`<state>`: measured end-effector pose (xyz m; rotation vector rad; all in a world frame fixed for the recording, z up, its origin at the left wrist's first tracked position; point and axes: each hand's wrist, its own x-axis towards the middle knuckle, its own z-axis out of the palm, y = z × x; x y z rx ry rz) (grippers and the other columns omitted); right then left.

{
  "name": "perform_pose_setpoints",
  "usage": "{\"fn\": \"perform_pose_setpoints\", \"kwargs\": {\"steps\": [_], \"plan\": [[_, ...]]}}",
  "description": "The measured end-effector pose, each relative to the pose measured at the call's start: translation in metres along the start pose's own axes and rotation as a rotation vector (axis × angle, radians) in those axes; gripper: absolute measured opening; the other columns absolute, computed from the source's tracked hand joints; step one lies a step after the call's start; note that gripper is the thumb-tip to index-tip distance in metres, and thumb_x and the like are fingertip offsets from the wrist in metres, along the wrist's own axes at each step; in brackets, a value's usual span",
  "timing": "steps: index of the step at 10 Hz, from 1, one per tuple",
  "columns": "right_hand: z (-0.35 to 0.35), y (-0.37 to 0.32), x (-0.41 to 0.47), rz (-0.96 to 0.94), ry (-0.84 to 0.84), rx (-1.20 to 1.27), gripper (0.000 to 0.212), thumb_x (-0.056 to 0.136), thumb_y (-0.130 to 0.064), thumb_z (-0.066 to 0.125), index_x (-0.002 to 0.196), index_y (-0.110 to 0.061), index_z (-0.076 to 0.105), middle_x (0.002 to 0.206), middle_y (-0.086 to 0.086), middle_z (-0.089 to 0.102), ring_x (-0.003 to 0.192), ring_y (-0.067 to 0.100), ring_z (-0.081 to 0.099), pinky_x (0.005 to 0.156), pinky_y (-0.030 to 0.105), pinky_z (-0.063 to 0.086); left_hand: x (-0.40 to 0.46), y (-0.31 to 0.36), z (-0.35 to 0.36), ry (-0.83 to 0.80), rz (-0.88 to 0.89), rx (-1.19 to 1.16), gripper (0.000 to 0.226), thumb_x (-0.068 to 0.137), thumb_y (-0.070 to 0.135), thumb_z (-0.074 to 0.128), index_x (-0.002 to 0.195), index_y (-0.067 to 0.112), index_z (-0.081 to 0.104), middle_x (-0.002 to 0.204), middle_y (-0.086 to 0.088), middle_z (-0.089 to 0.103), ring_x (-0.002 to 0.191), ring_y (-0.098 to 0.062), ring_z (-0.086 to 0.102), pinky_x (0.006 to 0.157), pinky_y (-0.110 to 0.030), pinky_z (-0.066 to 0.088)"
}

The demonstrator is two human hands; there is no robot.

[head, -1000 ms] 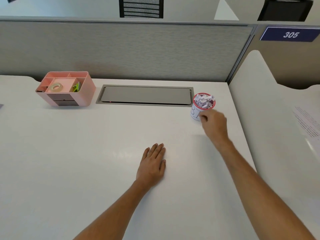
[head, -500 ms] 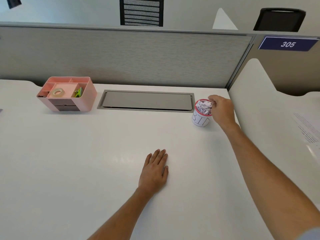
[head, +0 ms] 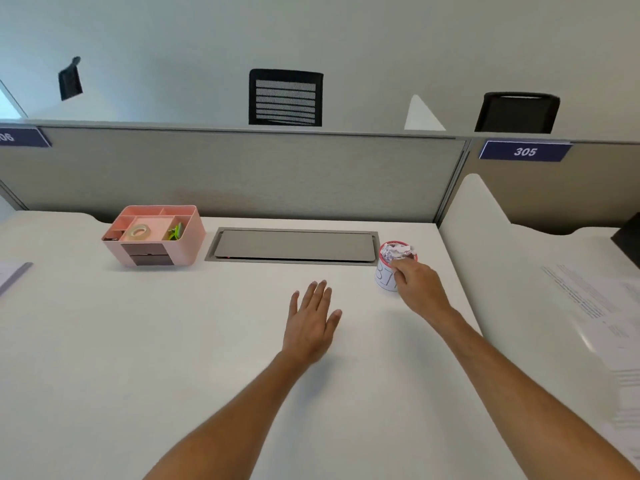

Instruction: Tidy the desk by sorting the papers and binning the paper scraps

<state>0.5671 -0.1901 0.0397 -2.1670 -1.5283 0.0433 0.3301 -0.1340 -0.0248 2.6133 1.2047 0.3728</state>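
The small white bin (head: 385,277) with the red rim stands right of centre in the frame, just past the right end of the grey cable hatch (head: 294,245), and it is heaped to the brim with crumpled paper scraps (head: 397,251). The right hand (head: 417,287) is at the bin's near side, fingers curled up by the rim; it looks to be tucking a last scrap in or steadying the cup, but whether those fingers pinch anything I cannot tell. The left hand (head: 311,320) lies lower in the middle of the frame with its fingers straight and a little apart, palm down on the white desk (head: 138,341), holding nothing; it seems simply parked there as a brace while the other arm reaches. At the left, near the partition, sits a pink organiser (head: 187,244) with a tape roll (head: 139,231) in one compartment. Printed papers (head: 588,299) lie on the neighbouring surface at the right edge of the frame, presumably set aside there as the sorted lot, so I judge the tidying nearly finished.
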Motion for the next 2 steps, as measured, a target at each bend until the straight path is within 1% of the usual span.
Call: {"fn": "perform_pose_setpoints", "kwargs": {"steps": [1, 2], "plan": [[-0.017, -0.010, 0.006, -0.018, 0.026, 0.001, 0.029, 0.098, -0.014, 0.047, 0.119, -0.011, 0.065, 0.124, 0.009, 0.066, 0.110, 0.031, 0.060, 0.087, 0.035, 0.046, 0.031, 0.003, -0.041, 0.117, 0.031, 0.018, 0.075, 0.094, 0.058, 0.000, 0.154, 0.015, 0.010, 0.163, 0.002, 0.001, 0.150, -0.013, -0.006, 0.119, -0.040, -0.011], [-0.047, -0.025, 0.023, -0.094, 0.108, -0.059, 0.035, 0.100, -0.021, 0.045, 0.130, -0.007, 0.058, 0.135, 0.010, 0.058, 0.126, 0.028, 0.050, 0.105, 0.035, 0.036, 0.069, 0.005, -0.104, 0.268, 0.056, 0.121, 0.076, 0.093, 0.060, -0.001, 0.153, 0.013, -0.004, 0.161, 0.002, -0.014, 0.148, -0.014, -0.016, 0.118, -0.041, -0.017]]}}
